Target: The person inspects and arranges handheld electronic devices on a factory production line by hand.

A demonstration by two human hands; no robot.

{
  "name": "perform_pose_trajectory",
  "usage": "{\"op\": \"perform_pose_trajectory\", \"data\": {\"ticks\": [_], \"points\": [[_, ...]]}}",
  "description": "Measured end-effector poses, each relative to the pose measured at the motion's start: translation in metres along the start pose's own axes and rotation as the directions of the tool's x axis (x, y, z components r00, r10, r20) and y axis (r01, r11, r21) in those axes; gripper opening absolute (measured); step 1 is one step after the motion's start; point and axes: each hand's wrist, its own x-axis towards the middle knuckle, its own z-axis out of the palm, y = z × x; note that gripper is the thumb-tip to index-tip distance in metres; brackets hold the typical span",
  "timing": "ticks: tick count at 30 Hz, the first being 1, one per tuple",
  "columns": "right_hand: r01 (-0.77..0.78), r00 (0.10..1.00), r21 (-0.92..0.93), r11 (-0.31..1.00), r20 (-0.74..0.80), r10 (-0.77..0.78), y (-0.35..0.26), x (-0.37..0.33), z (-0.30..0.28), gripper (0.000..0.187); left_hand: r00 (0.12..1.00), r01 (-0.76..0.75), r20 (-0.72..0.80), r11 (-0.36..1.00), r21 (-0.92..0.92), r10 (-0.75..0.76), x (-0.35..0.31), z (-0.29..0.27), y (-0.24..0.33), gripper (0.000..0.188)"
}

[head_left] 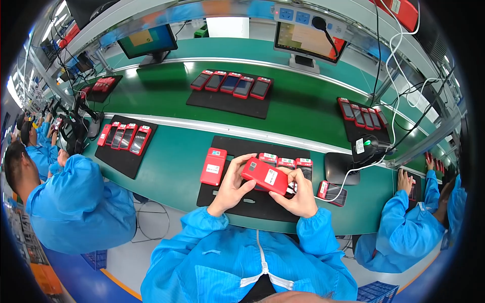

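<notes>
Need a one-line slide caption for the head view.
Both hands, left hand and right hand, hold a red handheld device above a black mat at a green conveyor line.

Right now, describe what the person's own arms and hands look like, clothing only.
Both arms wear bright blue smock sleeves with fine vertical pinstripes, gathered into elastic cuffs at the wrists. The left hand and right hand are bare: no gloves, rings or watch show. The same blue garment covers the chest, closed by a white zip down the middle. No cables or straps run along the sleeves.

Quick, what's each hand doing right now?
Left hand: closed on the red device, gripping its left end.
Right hand: closed on the same device's right end.
</notes>
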Motion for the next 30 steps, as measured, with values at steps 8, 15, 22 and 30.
{"op": "perform_pose_trajectory", "data": {"ticks": [8, 15, 22, 30], "points": [[0.033, 0.999, 0.021, 0.999, -0.009, -0.033, -0.005, 0.001, 0.001, 0.055, 0.998, 0.045, -0.037, 0.994, -0.104, -0.049, 0.003, 0.002, -0.005, 0.065], [-0.193, 0.981, -0.089, 0.977, -0.026, 0.192, -0.006, 0.001, 0.000, 0.051, 0.982, -0.141, -0.138, 0.987, -0.075, 0.130, 0.004, 0.000, -0.003, 0.066], [-0.130, 0.992, -0.062, 0.990, -0.006, 0.130, -0.002, -0.001, 0.005, 0.036, 0.980, -0.140, -0.151, 0.987, -0.080, 0.127, 0.005, -0.004, -0.001, 0.064], [-0.089, 0.996, -0.042, 0.995, -0.029, 0.088, 0.000, -0.009, 0.001, 0.060, 0.875, -0.317, -0.397, 0.947, -0.041, 0.276, 0.028, -0.029, 0.005, 0.042]]}}
